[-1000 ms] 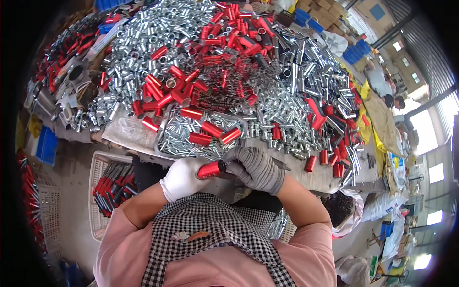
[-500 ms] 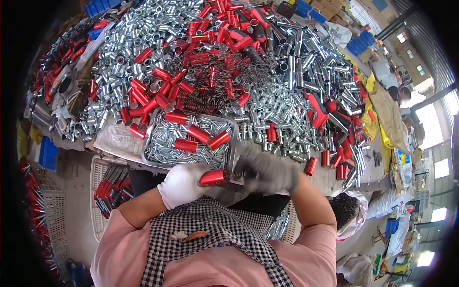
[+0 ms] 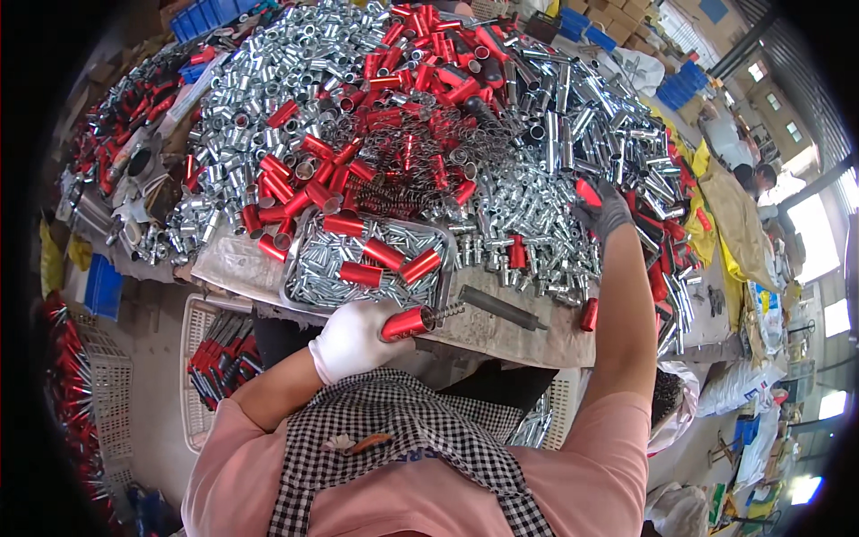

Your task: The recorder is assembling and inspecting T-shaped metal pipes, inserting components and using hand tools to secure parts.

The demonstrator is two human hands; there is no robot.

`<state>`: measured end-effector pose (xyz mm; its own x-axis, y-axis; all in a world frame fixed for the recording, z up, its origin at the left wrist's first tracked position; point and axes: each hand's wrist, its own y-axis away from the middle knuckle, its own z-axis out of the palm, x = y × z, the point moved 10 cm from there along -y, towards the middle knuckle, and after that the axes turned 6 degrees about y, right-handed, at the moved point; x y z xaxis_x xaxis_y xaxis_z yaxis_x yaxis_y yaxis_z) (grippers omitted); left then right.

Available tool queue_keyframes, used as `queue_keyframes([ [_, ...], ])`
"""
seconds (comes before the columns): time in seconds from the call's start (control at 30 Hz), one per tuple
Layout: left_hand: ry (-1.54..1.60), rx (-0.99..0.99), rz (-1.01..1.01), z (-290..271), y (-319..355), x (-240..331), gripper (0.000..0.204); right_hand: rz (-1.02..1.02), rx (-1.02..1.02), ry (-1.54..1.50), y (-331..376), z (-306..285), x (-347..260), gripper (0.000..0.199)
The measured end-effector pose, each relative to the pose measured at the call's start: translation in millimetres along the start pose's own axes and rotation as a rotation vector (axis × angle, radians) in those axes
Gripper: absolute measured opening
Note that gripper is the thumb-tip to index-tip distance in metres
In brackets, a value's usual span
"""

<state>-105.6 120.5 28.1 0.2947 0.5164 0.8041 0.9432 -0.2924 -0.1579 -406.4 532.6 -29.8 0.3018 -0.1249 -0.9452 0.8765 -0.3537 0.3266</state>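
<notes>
Heaped metal parts cover the worktable (image 3: 537, 336). Left hand (image 3: 353, 340) grips a red tube (image 3: 404, 323), axis pointing right. Right hand (image 3: 607, 210) reaches far into the pile, grasping a red piece (image 3: 586, 191).

- One view only: head cam, worn by the person, left of a side-by-side pair.
- Looks steeply down & fwd over the person's own chest; checked apron (image 3: 394, 438) fills the lower centre, very close to the lens.
- Forearms enter from the bottom edge; left hand (image 3: 353, 340) sits near the cam, right hand (image 3: 604, 210) reaches further out over the table (image 3: 528, 336).
- Wide fisheye: black rim around a round pic, straight edges bend toward it.
- Mid-range: heap of metal parts (image 3: 403, 116) takes up the upper half.
- Far right rim: floor, bags, bright windows (image 3: 819, 228).
- No 2nd view, so no shared area.
</notes>
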Motion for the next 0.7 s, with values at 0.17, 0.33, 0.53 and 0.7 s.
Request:
queue_keyframes([
  [0.17,0.036,0.01,0.009,-4,13,-4,0.031,-0.066,-0.23,0.014,97,36,-41,0.032],
  [0.33,-0.016,0.049,0.05,-15,26,-4,0.032,-0.673,-0.363,-0.108,225,39,-63,0.055],
  [0.53,-0.164,0.063,0.178,-29,33,1,0.024,-0.269,-1.005,-0.607,302,75,26,0.08],
  [0.7,-0.317,0.071,0.166,-43,47,-8,0.021,-0.237,-0.955,-0.118,350,107,44,0.076],
])
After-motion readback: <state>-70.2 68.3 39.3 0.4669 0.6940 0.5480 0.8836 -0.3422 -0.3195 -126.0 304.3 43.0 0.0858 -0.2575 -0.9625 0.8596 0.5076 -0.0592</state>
